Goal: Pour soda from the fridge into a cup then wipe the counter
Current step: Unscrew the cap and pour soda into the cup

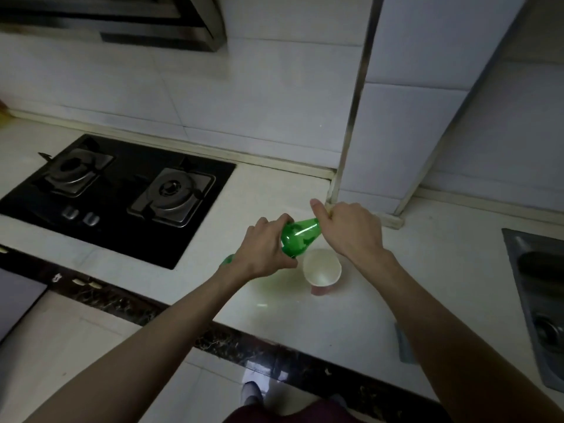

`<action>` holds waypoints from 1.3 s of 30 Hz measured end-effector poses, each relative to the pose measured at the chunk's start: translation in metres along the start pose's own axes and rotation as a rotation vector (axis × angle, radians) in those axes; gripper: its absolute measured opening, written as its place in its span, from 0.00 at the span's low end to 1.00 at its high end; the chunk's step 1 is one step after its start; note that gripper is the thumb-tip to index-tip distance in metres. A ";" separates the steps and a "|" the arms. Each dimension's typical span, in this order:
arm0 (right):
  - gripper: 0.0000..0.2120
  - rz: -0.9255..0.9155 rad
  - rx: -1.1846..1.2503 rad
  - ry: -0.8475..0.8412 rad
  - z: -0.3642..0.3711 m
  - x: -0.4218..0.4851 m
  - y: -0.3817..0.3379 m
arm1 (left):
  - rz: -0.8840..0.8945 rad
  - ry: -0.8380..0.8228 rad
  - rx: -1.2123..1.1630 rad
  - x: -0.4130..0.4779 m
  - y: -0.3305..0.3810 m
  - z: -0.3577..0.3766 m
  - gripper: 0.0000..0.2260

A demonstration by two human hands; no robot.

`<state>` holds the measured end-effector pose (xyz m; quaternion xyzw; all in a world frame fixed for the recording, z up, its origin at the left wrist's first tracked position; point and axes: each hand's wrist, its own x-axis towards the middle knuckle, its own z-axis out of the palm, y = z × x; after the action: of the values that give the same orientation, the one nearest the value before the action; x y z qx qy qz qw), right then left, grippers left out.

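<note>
A green plastic soda bottle (300, 236) is held tilted above the white counter (274, 312), its neck pointing right. My left hand (264, 251) grips the bottle's body. My right hand (348, 228) is curled round the neck end, hiding the cap. Just below the bottle stands a paper cup (322, 267), white inside and pink outside, upright on the counter; it looks empty. A grey cloth (404, 346) lies on the counter near the front edge, partly hidden by my right forearm.
A black two-burner gas hob (116, 190) is set into the counter at the left. A steel sink (537, 300) sits at the right edge. A tiled column (396, 117) rises behind the hands. The counter's dark marble edge (244, 346) runs along the front.
</note>
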<state>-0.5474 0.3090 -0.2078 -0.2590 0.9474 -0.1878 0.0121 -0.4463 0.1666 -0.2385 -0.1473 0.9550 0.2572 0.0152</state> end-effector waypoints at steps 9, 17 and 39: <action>0.26 0.026 0.004 0.120 0.003 0.005 -0.014 | 0.170 -0.047 0.028 0.018 -0.019 -0.024 0.28; 0.28 -0.088 0.017 0.274 0.001 0.004 -0.016 | 0.239 -0.186 -0.138 0.024 -0.021 -0.045 0.28; 0.21 0.081 -0.047 0.147 -0.017 0.022 -0.023 | 0.208 -0.062 -0.119 0.032 -0.007 -0.035 0.29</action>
<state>-0.5569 0.2860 -0.1823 -0.2063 0.9595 -0.1834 -0.0560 -0.4733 0.1347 -0.2153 -0.0399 0.9472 0.3180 0.0090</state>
